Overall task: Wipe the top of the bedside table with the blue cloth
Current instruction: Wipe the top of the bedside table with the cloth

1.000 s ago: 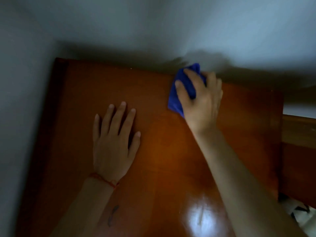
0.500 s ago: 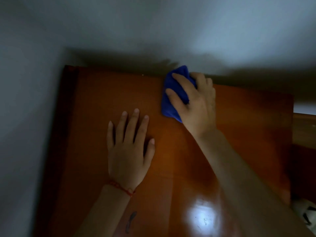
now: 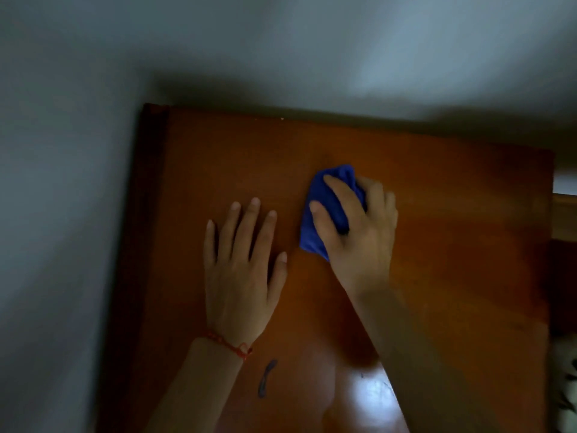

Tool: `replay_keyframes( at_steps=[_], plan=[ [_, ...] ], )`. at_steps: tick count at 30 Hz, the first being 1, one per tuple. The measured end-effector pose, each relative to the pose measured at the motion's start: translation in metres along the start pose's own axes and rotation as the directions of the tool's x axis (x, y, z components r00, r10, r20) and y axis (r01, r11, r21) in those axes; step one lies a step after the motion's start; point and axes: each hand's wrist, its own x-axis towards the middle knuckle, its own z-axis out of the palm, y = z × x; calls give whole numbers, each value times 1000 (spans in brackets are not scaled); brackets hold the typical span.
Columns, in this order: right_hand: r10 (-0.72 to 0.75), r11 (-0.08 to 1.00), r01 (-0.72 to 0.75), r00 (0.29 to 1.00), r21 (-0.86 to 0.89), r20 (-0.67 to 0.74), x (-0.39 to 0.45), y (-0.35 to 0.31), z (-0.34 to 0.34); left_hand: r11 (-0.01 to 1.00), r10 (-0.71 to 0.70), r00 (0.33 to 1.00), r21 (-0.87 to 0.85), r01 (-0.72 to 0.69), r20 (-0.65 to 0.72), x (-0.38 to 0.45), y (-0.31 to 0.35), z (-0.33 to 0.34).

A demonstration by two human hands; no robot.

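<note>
Nearest you, both of your forearms come in over the near edge of the bedside table (image 3: 437,245), and both are cut off by the bottom of the frame. One bright patch of glare (image 3: 368,392) lies on the glossy wood between them, near that edge. Your left forearm carries one dark mark (image 3: 267,378); it is too blurred to tell what it is. One red string bracelet (image 3: 231,346) circles your left wrist.

Further in, you have two hands on the tabletop. Your left hand (image 3: 242,270) lies flat on the wood left of the middle, palm down, fingers straight and slightly spread, holding nothing. Just beside it to the right, your right hand (image 3: 359,232) rests on the one blue cloth (image 3: 318,220), with fingers curled over the bunched fabric and the thumb laid along its left side. The cloth sits on the tabletop about midway between the left and right edges, a little toward the far edge. Much of it is hidden under your palm and fingers.

The far edge and far left corner meet a grey wall (image 3: 281,51) in deep shadow. Beyond the right edge, one strip of lighter wood (image 3: 566,214) shows; below it something patterned is cut off and unclear.
</note>
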Motion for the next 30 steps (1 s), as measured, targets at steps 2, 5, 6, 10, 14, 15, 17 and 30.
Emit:
replay_keyframes(
  at_steps=[2, 5, 6, 10, 14, 15, 17, 30],
  plan=[
    [8, 1000, -9, 999, -23, -38, 23, 2, 4, 1000, 10, 1000, -9, -10, -7, -11, 0, -2],
    [47, 998, -51, 994, -31, -97, 51, 6, 13, 1000, 29, 999, -5, -29, -15, -25, 2, -1],
    [59, 997, -63, 993, -33, -106, 46, 6, 13, 999, 33, 999, -3, -33, -14, -31, 3, 1],
    [22, 1000, -24, 995, -16, -94, -24, -1, 2, 1000, 21, 1000, 14, -21, 5, -47, 8, 2],
    [-37, 999, 37, 999, -9, -35, -59, -4, -8, 999, 26, 1000, 40, -25, -17, -50, 9, 4],
    [-58, 998, 57, 998, -24, -36, -47, -4, -5, 999, 28, 999, 42, -27, -19, -50, 9, 4],
    [-43, 997, 38, 997, -61, -70, -14, -4, 2, 998, 34, 999, 57, -33, -20, -50, 10, 5],
    [-76, 994, 69, 994, -89, -80, -56, -4, -2, 1000, 2, 997, 16, 0, -80, -113, 11, 0]
  ],
)
